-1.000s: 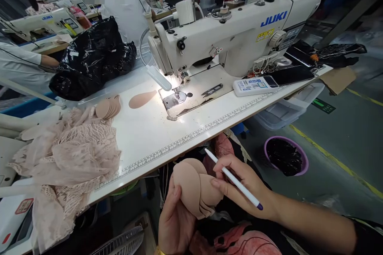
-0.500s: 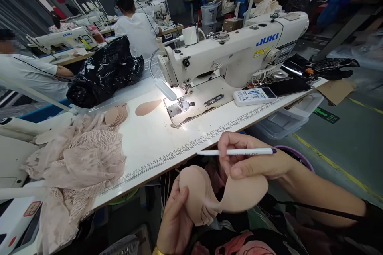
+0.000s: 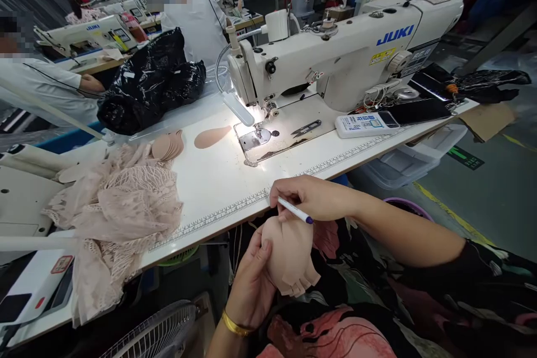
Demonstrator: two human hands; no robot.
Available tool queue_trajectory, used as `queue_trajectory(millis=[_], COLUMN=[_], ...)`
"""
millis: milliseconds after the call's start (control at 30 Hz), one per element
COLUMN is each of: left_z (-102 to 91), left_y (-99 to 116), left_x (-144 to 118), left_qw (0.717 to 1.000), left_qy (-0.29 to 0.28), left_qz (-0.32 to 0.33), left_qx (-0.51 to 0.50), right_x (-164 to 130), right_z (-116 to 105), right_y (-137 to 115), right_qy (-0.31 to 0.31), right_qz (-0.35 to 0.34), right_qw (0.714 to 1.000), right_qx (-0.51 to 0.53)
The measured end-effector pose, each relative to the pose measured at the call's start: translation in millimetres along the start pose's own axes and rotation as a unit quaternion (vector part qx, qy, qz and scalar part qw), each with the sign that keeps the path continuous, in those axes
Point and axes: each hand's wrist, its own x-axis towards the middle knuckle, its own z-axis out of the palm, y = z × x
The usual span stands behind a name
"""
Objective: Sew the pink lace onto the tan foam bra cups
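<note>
- Left hand (image 3: 251, 285) grips the stack of foam pads (image 3: 291, 260) below the counter's (image 3: 218, 190) front edge.
- Right hand (image 3: 312, 198) pinches the pen (image 3: 295, 211) above the top pad.
- Advice: hold the stack steady and mark lightly.

Big workroom with rows of white tables (image 3: 218, 184), grey floor (image 3: 482, 190) with yellow lines, one small bright lamp (image 3: 239, 109).

White sewing table (image 3: 218, 184), ruler strip along front edge. Sewing machine (image 3: 335, 56) at rear right, black bag (image 3: 151, 84) rear left, lace pile (image 3: 121, 207) near left end, snips (image 3: 306, 127) mid-right.
</note>
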Motion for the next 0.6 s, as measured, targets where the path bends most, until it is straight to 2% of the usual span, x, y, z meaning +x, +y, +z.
queue_trajectory(millis=[100, 167, 267, 333, 367, 433, 467, 500, 567, 600], left_z=[-1.6, -6.1, -18.0, -27.2, -31.4, -37.7, -39.3, -39.8, -37.0, -34.0], left_y=[0, 1, 1, 2, 2, 2, 2, 1, -3, -5], left_x=[1, 0, -2, -4, -5, -7, -7, -6, -4, -2], left_qw=[1.0, 1.0, 0.997, 0.993, 0.99, 0.983, 0.98, 0.976, 0.968, 0.964], left_qy=[-0.002, 0.0, -0.008, -0.031, -0.046, -0.077, -0.095, -0.116, -0.158, -0.177], left_qz=[0.006, 0.006, -0.003, 0.0, 0.003, 0.012, 0.018, 0.022, 0.035, 0.04], left_qx=[-0.008, -0.026, -0.075, -0.115, -0.135, -0.166, -0.176, -0.183, -0.191, -0.194], right_x=[12, 26, 46, 51, 49, 37, 28, 19, 0, -6], right_z=[-10, -23, -44, -50, -47, -32, -19, -3, 35, 55], right_y=[10, 22, 42, 49, 50, 46, 42, 38, 31, 29], right_qy=[0.029, 0.103, 0.25, 0.34, 0.379, 0.421, 0.411, 0.373, 0.271, 0.238], right_qz=[-0.032, -0.053, -0.018, -0.009, -0.03, -0.116, -0.161, -0.192, -0.204, -0.2], right_qw=[0.996, 0.99, 0.968, 0.937, 0.915, 0.878, 0.876, 0.893, 0.94, 0.949], right_qx=[0.08, 0.086, 0.003, -0.084, -0.132, -0.196, -0.197, -0.162, -0.022, 0.048])
